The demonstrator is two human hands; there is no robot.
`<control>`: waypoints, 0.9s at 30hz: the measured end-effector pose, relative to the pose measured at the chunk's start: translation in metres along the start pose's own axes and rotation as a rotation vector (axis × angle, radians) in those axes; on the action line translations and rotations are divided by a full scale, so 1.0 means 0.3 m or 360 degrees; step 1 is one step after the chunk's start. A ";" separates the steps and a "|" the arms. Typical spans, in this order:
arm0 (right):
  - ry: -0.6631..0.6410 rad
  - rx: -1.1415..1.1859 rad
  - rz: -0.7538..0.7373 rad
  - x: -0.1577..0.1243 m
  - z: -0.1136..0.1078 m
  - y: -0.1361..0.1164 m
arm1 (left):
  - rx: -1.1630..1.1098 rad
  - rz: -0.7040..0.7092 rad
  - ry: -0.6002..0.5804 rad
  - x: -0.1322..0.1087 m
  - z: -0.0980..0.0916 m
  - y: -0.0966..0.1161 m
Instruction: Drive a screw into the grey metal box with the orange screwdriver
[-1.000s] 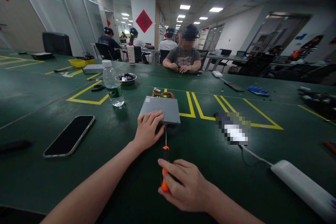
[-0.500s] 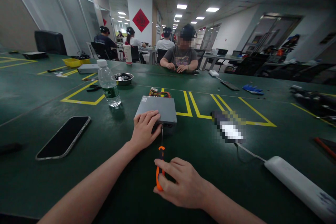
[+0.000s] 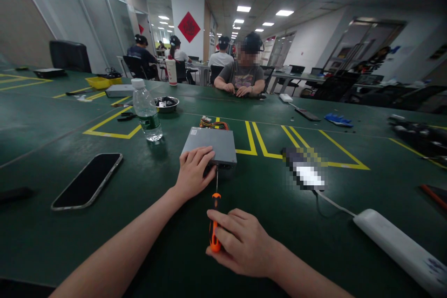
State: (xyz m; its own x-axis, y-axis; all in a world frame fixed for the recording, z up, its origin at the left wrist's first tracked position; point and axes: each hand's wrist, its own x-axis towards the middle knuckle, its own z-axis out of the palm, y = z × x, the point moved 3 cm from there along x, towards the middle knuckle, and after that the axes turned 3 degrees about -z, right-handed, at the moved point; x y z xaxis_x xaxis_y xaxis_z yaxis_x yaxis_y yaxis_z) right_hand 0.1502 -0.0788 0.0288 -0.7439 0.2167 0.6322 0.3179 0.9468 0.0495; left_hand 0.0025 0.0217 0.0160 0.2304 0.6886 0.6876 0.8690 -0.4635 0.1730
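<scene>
A grey metal computer power supply (image 3: 218,142) lies flat on the green table, its bundle of coloured wires (image 3: 213,123) at the far side. My left hand (image 3: 193,167) grips its near left corner, fingers on the top and thumb against the front face. Between finger and thumb, my right hand (image 3: 240,240) holds an orange and black screwdriver (image 3: 216,200). The shaft points away from me, and its tip meets the front face of the power supply near my left thumb. The tip itself is hard to see.
To the left are a phone (image 3: 89,180), a water bottle (image 3: 146,114) and a metal bowl (image 3: 166,104) of small parts. On the right, a lit phone (image 3: 303,172) has a cable near a white power strip (image 3: 391,240). A person (image 3: 240,74) sits opposite.
The orange and black pattern on the screwdriver's handle has turned a little in my right hand. My left hand stays on the power supply. The whole view has shifted slightly.
</scene>
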 end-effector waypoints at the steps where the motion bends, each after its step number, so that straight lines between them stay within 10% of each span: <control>1: -0.0032 0.0000 0.0011 0.005 -0.003 0.000 | 0.0000 -0.0001 0.0003 0.000 0.000 0.000; 20: -0.0424 -0.0073 0.0039 0.018 0.004 -0.009 | 0.0000 -0.0017 -0.0018 -0.001 0.004 -0.003; 27: -0.0101 -0.0224 -0.0058 0.025 -0.028 -0.023 | -0.0003 0.0002 -0.0021 -0.002 -0.001 -0.006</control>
State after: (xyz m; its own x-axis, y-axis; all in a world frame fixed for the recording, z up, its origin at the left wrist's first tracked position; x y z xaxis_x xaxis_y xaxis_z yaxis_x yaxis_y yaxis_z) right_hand 0.1474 -0.0857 0.0397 -0.7908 0.2019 0.5779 0.3662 0.9125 0.1823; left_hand 0.0007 0.0220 0.0155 0.2373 0.6953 0.6784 0.8680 -0.4654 0.1734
